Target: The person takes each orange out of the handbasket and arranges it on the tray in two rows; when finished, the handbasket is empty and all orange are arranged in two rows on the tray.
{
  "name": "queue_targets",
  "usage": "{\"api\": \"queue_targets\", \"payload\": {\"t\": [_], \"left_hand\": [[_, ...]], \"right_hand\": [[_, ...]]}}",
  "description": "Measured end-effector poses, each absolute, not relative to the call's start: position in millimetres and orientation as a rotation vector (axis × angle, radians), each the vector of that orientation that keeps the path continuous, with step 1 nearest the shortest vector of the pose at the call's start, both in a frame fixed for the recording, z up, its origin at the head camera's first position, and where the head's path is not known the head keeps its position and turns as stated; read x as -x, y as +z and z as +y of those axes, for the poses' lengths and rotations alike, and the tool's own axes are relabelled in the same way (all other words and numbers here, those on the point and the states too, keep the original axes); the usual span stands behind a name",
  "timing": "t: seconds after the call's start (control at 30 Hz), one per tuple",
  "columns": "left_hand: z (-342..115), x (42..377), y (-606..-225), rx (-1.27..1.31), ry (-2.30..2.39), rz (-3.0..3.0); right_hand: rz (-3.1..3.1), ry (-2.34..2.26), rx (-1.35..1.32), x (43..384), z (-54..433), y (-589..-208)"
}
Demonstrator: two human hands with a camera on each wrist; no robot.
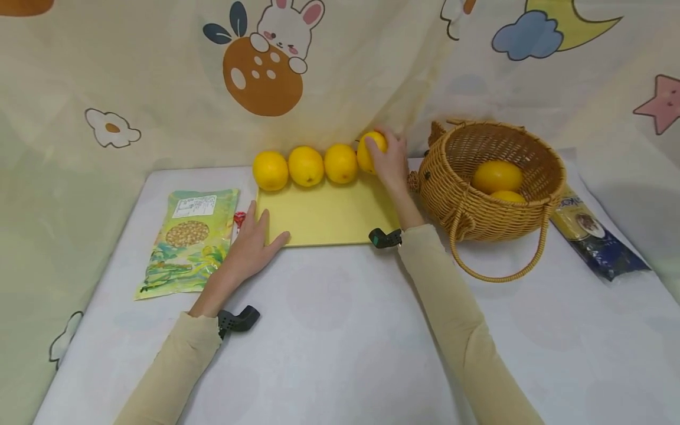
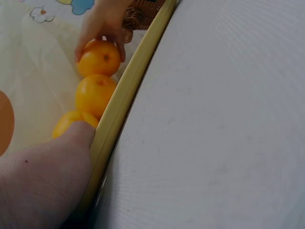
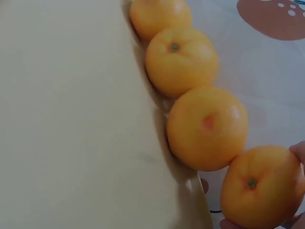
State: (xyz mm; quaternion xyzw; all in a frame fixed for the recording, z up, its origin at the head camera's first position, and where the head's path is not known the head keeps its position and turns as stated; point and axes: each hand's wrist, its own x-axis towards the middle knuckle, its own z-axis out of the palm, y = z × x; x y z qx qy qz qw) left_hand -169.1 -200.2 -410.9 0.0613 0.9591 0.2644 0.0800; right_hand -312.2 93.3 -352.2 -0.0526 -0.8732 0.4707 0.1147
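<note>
My right hand (image 1: pixel 392 162) grips an orange (image 1: pixel 365 154) at the right end of a row along the far edge of a yellow board (image 1: pixel 329 215). Three more oranges (image 1: pixel 306 166) stand to its left in that row. In the right wrist view the gripped orange (image 3: pixel 262 186) touches its neighbour (image 3: pixel 207 129), with fingertips (image 3: pixel 299 150) on its side. My left hand (image 1: pixel 252 248) rests at the board's left edge, fingers extended and thumb spread along the near corner. The left wrist view shows the board's edge (image 2: pixel 126 95) beside that hand, its fingers mostly hidden.
On the right stands a wicker basket (image 1: pixel 435 195) with two oranges (image 1: pixel 497 176) inside and its handle lowered toward me. A blue and gold packet (image 1: pixel 600 236) lies beyond it. To the left are a green bag (image 1: pixel 186 242) picturing beans and a small red-wrapped item (image 1: pixel 239 218). A printed curtain (image 1: pixel 159 77) hangs behind.
</note>
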Motion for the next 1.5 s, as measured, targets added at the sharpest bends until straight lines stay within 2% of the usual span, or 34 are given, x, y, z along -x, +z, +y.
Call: {"api": "queue_targets", "payload": {"t": [0.73, 0.9, 1.1, 1.23, 1.37, 1.5], "left_hand": [[-198.6, 169.4, -410.4, -0.167, 0.793, 2.866], [-198.8, 168.8, -410.9, -0.171, 0.788, 2.867], [-198.8, 169.8, -411.7, -0.177, 0.78, 2.871], [-199.4, 168.8, -411.7, -0.179, 0.781, 2.874], [-200.1, 167.4, -411.2, -0.176, 0.774, 2.871], [-200.0, 167.8, -411.5, -0.179, 0.771, 2.87]], "right_hand": [[-2.876, 1.277, 0.018, 309.7, 96.2, -355.7], [-2.733, 1.163, -0.189, 290.5, 87.3, -320.3], [-2.343, 1.678, -0.492, 232.4, 82.5, -252.9], [-2.153, 1.791, -0.608, 202.0, 91.7, -233.7], [-2.066, 1.85, -0.629, 187.3, 109.2, -224.8], [-2.073, 1.822, -0.615, 193.3, 131.6, -203.2]]}}
